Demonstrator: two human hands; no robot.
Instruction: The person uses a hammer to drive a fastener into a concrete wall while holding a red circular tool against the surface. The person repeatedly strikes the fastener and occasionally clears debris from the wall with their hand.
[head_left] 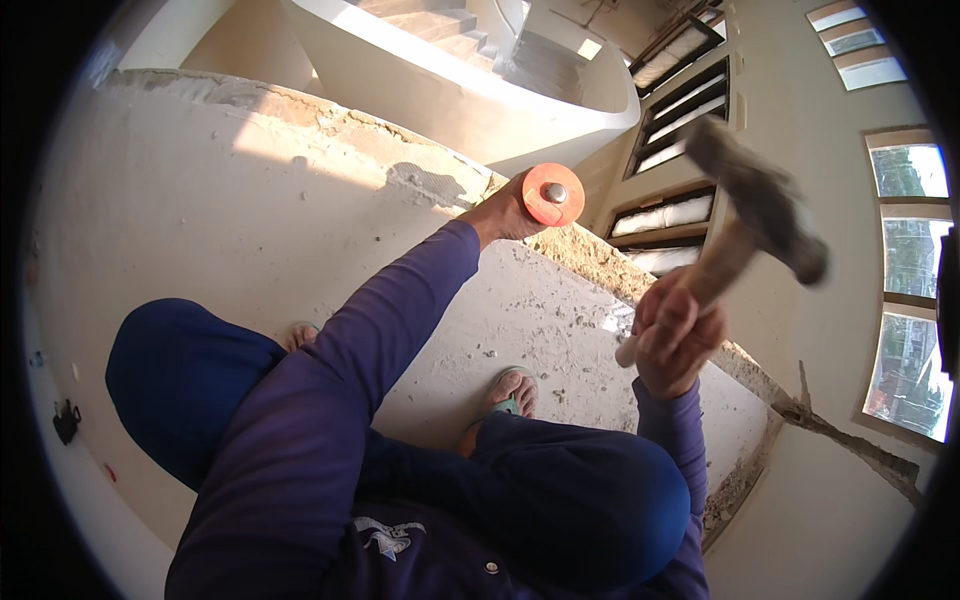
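Observation:
My left hand [505, 212] grips a tool with a round orange hand guard [545, 210] and a metal end [555, 191] facing up, held over the broken edge of the slab. Its lower part is hidden by the guard and hand. My right hand [678, 335] is closed round the wooden handle of a hammer [755, 205], whose motion-blurred metal head is raised to the right of the guard, apart from it.
I crouch on a dusty white slab [270, 220], sandaled feet beneath me, beside a chipped edge [585, 255] strewn with rubble. Beyond lie a curved white stair balustrade [470, 100], recessed openings and windows [905, 360]. A crack [850, 445] runs along the right wall.

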